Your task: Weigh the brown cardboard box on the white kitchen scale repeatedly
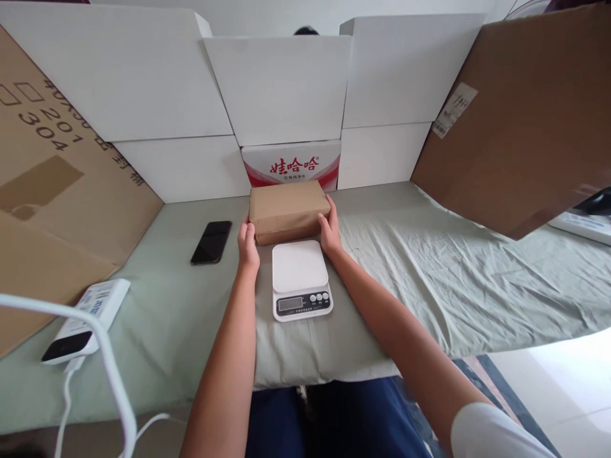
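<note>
Two hands [247,245] [331,230] clasping a box [289,207] by its ends, plain brown, oblong, front face perhaps creased

A single camera, worn on the head, looks from above the near edge of the worktop draped in grey-green cloth [382,254], facing forward and down. The wearer's dark blue cloth trousers [279,423] show at the bottom middle, and the bare left forearm [228,356] and bare right forearm [391,312] enter below, widest near the lens. The flat white digital scale [300,267] appears mostly from above, at middle distance; the oblong brown cardboard box [291,207] shows its top and front. Stacked white cardboard cartons [281,89] face the lens farther off. The wide view reaches a black-printed brown cardboard panel [42,191] at its left edge and a white-labelled brown cardboard panel [520,121] at its right.
</note>
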`<state>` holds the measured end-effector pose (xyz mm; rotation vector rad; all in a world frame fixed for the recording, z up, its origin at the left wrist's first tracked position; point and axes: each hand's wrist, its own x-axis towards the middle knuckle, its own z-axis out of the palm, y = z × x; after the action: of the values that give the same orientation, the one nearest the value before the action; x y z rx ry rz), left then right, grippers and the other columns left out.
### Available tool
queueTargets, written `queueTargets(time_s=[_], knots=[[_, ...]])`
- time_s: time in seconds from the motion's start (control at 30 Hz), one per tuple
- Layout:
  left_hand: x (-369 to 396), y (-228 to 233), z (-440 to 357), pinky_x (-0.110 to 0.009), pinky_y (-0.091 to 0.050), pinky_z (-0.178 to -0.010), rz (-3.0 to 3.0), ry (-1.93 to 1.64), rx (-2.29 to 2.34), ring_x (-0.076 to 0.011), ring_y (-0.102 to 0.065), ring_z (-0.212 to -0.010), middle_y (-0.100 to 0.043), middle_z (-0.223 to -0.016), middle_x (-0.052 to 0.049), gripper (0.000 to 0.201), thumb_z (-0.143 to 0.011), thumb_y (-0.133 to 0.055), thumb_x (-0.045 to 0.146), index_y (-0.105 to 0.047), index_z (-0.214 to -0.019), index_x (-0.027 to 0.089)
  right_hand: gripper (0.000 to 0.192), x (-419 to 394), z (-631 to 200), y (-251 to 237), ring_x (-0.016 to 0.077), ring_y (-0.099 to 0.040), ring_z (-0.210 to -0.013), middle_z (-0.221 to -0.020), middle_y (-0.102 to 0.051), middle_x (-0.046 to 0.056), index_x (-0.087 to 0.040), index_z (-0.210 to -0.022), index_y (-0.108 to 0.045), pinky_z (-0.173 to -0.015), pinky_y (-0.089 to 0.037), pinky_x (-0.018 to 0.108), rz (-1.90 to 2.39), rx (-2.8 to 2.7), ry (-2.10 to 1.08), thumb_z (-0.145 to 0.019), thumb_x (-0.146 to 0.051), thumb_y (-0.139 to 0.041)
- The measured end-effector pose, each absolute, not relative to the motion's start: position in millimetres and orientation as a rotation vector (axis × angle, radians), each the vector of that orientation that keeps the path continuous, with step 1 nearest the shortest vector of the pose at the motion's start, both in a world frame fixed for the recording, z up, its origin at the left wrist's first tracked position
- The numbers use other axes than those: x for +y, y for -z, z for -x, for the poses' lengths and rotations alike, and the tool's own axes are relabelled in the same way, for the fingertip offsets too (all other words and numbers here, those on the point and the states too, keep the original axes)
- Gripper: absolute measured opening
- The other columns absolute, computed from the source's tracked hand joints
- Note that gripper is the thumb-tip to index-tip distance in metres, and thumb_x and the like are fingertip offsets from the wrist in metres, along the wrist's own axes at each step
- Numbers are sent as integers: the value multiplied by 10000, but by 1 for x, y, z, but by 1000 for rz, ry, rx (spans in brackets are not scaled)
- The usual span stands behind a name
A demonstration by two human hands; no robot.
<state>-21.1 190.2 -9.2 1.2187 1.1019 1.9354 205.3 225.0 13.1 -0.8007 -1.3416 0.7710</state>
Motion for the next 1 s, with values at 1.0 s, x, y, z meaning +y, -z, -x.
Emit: queueTargets(time_s=[1.0], knots=[[190,6,26,-455,-419,-1173,-1203,-1975,1052,-297,-526,-1431,-608,-1468,-153,766,-847,-524,788,-619,-1385,250,828,232,-204,-10,306,-340,-1566,-1677,-378,94,-245,-1581,-321,-1324,-210,550,743,-1407,-739,-903,-678,-518]])
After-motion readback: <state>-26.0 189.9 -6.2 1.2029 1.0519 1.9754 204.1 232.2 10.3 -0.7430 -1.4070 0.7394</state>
